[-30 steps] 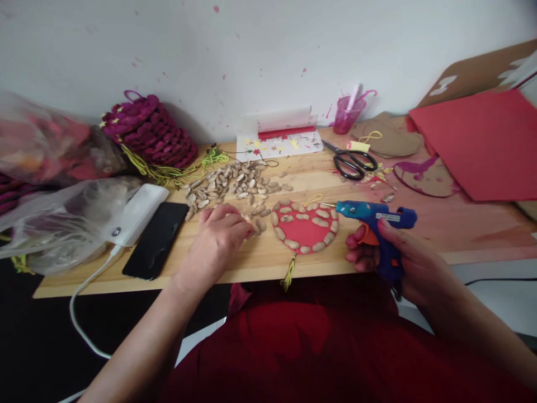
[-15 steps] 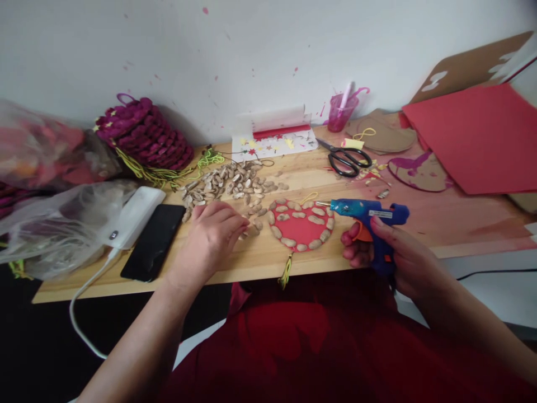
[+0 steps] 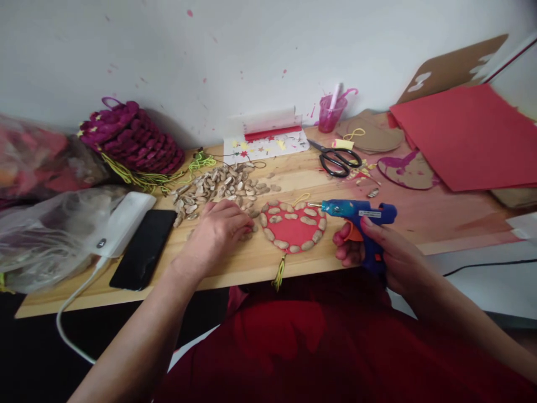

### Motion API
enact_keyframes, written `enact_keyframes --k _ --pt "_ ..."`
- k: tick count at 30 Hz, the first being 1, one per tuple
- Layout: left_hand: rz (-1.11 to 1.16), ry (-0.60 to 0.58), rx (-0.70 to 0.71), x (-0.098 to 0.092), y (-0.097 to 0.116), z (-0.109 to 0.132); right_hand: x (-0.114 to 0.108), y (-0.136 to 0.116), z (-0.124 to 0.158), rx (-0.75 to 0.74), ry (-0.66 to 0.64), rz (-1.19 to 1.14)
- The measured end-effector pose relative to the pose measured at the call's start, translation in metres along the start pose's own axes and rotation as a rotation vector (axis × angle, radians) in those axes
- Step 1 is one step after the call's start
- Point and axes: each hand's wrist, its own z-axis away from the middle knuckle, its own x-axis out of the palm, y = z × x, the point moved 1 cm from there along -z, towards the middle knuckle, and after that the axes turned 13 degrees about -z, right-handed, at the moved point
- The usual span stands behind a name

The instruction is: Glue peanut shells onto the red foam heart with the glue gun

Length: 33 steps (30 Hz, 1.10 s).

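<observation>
My right hand (image 3: 377, 243) grips a blue glue gun (image 3: 367, 214), its fingers at the orange trigger. The metal nozzle points left, over the upper right edge of a red heart-shaped piece (image 3: 289, 230). Peanut shells line the rim of this heart, and several more lie in its upper part. A yellow loop is at its top and a yellow-green tassel (image 3: 280, 273) at its lower tip. Left of the heart, my left hand (image 3: 222, 229) is closed, fingertips pinched on a peanut shell (image 3: 254, 228) at the tabletop. Behind it spreads a pile of peanut shells (image 3: 213, 184).
Black scissors (image 3: 339, 161), a pink cup (image 3: 331, 115) and a star sticker sheet (image 3: 268, 146) stand or lie at the back. Red sheets (image 3: 470, 137) are at right. A phone (image 3: 145, 249), white power bank (image 3: 126, 224), plastic bags (image 3: 62, 235) and a purple woven-looking object (image 3: 138, 137) occupy the left.
The view has shifted slightly, so most things appear a little further left. My left hand has moved slightly closer to the heart, among the shells. The glue gun stays by the heart's upper right edge.
</observation>
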Motion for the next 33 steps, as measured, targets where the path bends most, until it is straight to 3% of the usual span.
enact_keyframes --k 9,13,22,27,33 --pt "0.005 0.04 -0.052 -0.006 -0.001 0.006 -0.002 0.0 0.0 -0.007 -0.027 -0.004" --pt "-0.005 0.1 -0.05 -0.017 0.016 -0.005 -0.002 0.0 0.0 -0.029 -0.043 -0.008" --pt "-0.021 -0.001 0.045 -0.007 0.05 -0.031 -0.008 0.003 -0.002 -0.04 -0.053 -0.008" --pt "-0.018 -0.042 0.009 -0.004 0.054 -0.031 -0.011 0.004 -0.004 -0.031 -0.076 -0.023" --pt "-0.029 0.03 -0.018 -0.01 0.045 -0.027 -0.012 0.006 -0.003 -0.026 -0.066 -0.027"
